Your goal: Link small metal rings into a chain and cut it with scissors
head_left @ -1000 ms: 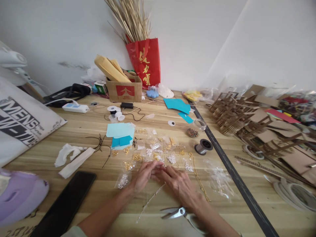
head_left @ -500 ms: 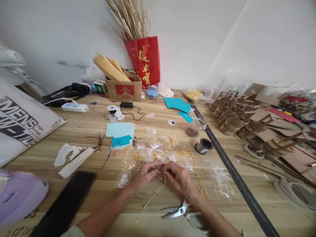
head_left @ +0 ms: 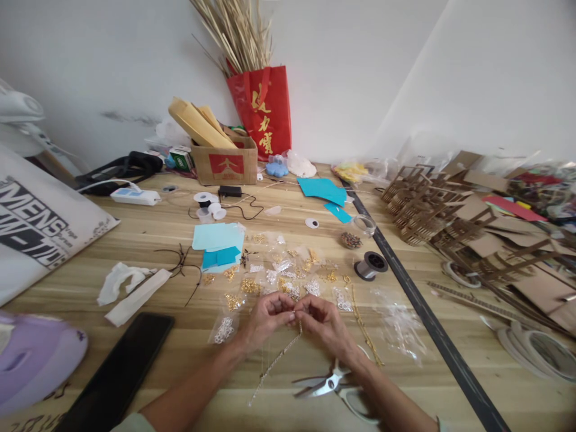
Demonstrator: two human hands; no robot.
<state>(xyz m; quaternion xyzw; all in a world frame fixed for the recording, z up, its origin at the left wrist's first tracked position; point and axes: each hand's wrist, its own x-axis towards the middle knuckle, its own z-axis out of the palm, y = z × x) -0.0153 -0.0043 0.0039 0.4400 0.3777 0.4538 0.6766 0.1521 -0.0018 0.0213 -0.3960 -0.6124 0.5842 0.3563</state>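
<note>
My left hand [head_left: 270, 315] and my right hand [head_left: 321, 321] meet fingertip to fingertip over the table, both pinched closed. A thin silver chain [head_left: 279, 357] runs up to the right fingertips, while its lower length trails toward the table's front edge. Whatever tiny piece sits between the left thumb and finger is too small to make out. Scissors [head_left: 321, 387] with pale handles lie spread apart under my right forearm. To the right of that hand lies a gold chain [head_left: 363, 327]. Small bags of silver rings [head_left: 224, 330] and gold findings [head_left: 249, 285] surround my hands.
A wire spool [head_left: 371, 265] and a round tub of beads [head_left: 351, 240] stand right of centre. Blue cards [head_left: 220, 240] lie beyond the bags. On the left are a black phone [head_left: 121, 366] and a purple object [head_left: 40, 363]. Brown cardboard models [head_left: 418, 207] crowd the right side.
The fingertips of both hands have shifted slightly, with the right fingers rolled and the pinch now showing more plainly. The silver chain and scissors stay put.
</note>
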